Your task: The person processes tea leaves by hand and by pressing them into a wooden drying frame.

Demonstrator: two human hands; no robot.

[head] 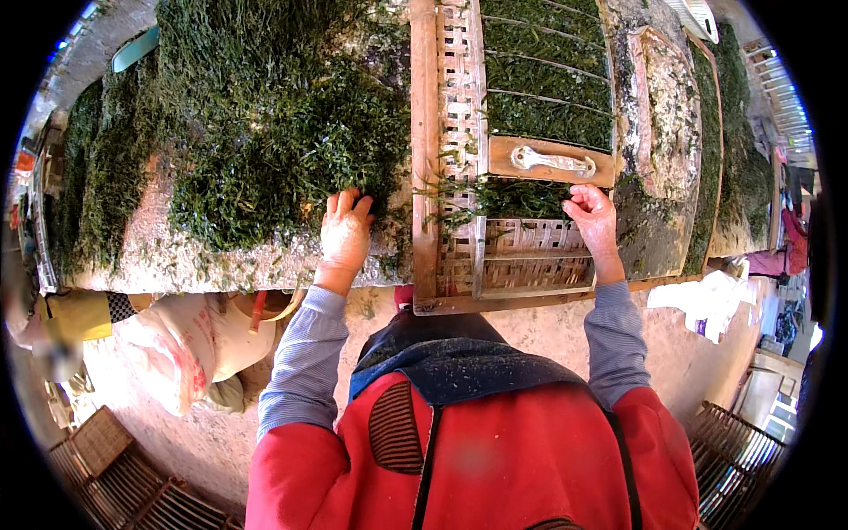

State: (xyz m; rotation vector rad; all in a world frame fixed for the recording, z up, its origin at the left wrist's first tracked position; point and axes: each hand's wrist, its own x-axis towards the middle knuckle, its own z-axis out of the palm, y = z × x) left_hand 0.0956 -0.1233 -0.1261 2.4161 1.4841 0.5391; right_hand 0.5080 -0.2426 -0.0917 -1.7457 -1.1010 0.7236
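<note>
My left hand (346, 222) reaches into the near right edge of a heap of dark green leafy strands (285, 152); its fingertips are partly hidden in them. At the right, my right hand (591, 207) has thumb and index finger pinched together at the end of a row of green strands (523, 199) laid across a woven bamboo tray (457, 86). Just beyond that row lies a wooden board with a metal handle (550, 161). Farther up, a wooden frame with thin crossbars (548, 103) lies over more green strands.
A flat pale-crusted slab (669, 112) lies right of the tray. Green strands cover the table's far left. White sacks (192, 338) stand below the table's left edge, and slatted racks (735, 457) stand on the floor. A person in dark pink clothing (785, 248) is at the far right.
</note>
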